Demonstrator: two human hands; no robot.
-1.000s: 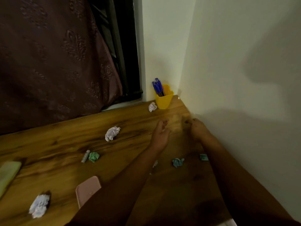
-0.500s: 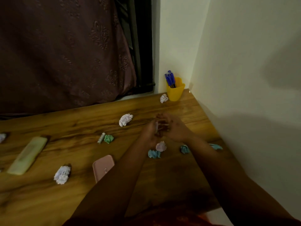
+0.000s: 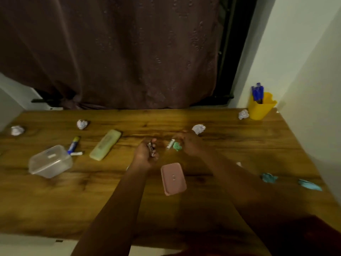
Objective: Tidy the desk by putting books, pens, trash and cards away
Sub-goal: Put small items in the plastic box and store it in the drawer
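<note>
Since the earlier frames the head view has swung left, so more of the wooden desk [image 3: 239,145] shows, and both hands have shifted from the far right corner toward mid-desk. Left hand [image 3: 146,154] is palm up, fingers curled round a small dark stick-like item [image 3: 151,149], type unclear, probably collected bits being carried in one hand so the other stays free. Right hand [image 3: 190,145] reaches over the green paper wad [image 3: 177,146] and the small white tube [image 3: 170,144] just beside it; fingers bent down over them, actual contact cannot be told, blurred. Likely step: picking trash. Pens [image 3: 258,92] stand in the yellow pen cup [image 3: 261,107] at the far right corner, so that part looks done. White paper balls [image 3: 199,128] lie scattered along the far edge, teal scraps [image 3: 269,177] near right. Pink case [image 3: 173,179] lies just near of the hands, green pouch [image 3: 105,145] and clear lidded container [image 3: 50,161] to the left, with a blue-yellow marker [image 3: 73,145] between them. Much trash is left to clear.
</note>
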